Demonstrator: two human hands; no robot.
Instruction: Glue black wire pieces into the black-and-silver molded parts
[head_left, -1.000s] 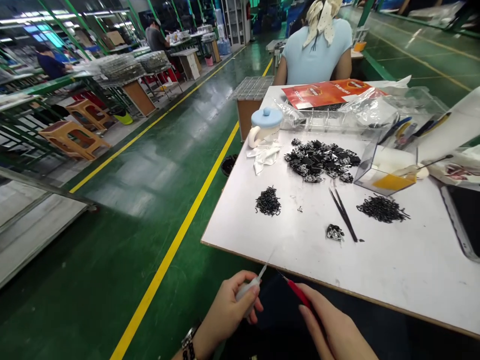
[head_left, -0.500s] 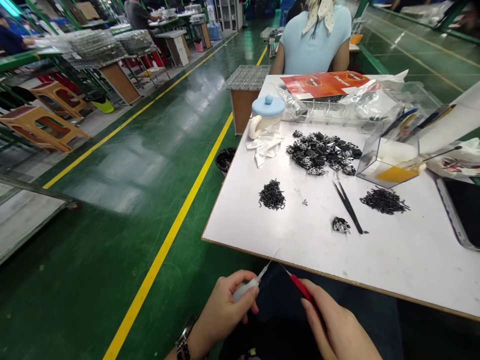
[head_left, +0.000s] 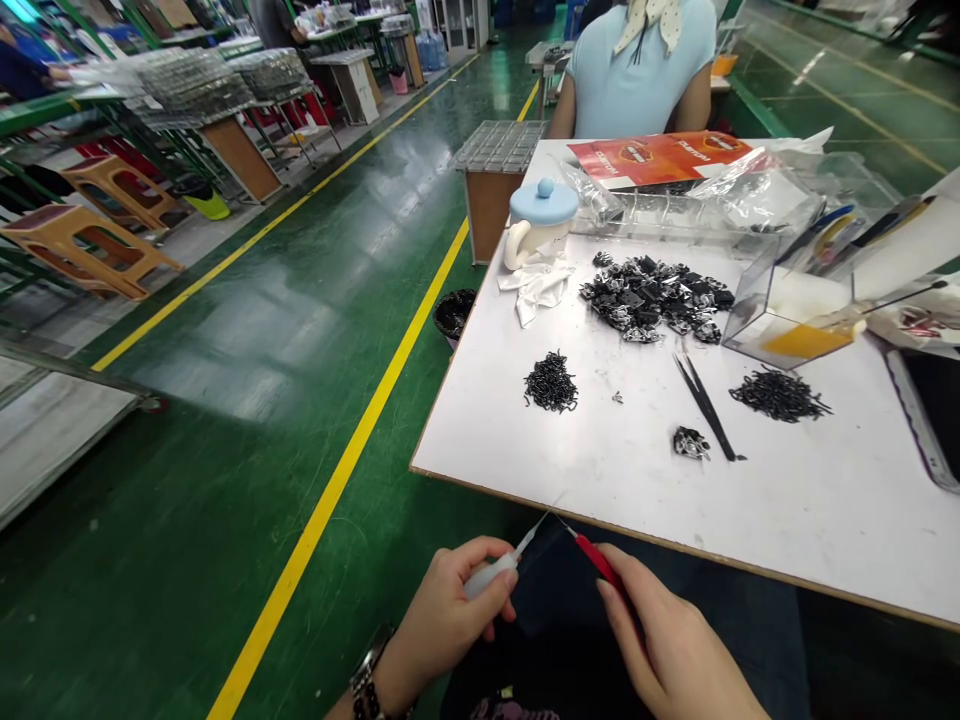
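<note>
Just below the front edge of the white table (head_left: 480, 450), my left hand (head_left: 457, 605) is closed around a small white bottle (head_left: 489, 577) with a long tapered nozzle. My right hand (head_left: 667, 630) grips a slim red tool (head_left: 598, 558) with a thin pointed metal end. The two tips meet or nearly meet at the table edge; anything tiny between them is too small to make out. Beyond, on the table, lie black tweezers (head_left: 706, 408), a small cluster of black and silvery pieces (head_left: 690, 442) and two piles of small black curved pieces (head_left: 551, 382) (head_left: 780, 394).
A larger heap of black and silvery parts (head_left: 652, 297) lies farther back. Around it are a lidded mug (head_left: 541, 222), a tissue (head_left: 540, 285), a clear tool holder (head_left: 787, 315) and a phone (head_left: 926, 410). A person in light blue (head_left: 641, 75) sits beyond the table.
The red tool's tip has come closer to the white nozzle's tip. Both hands keep their grip. The table appears shifted slightly right and up in view.
</note>
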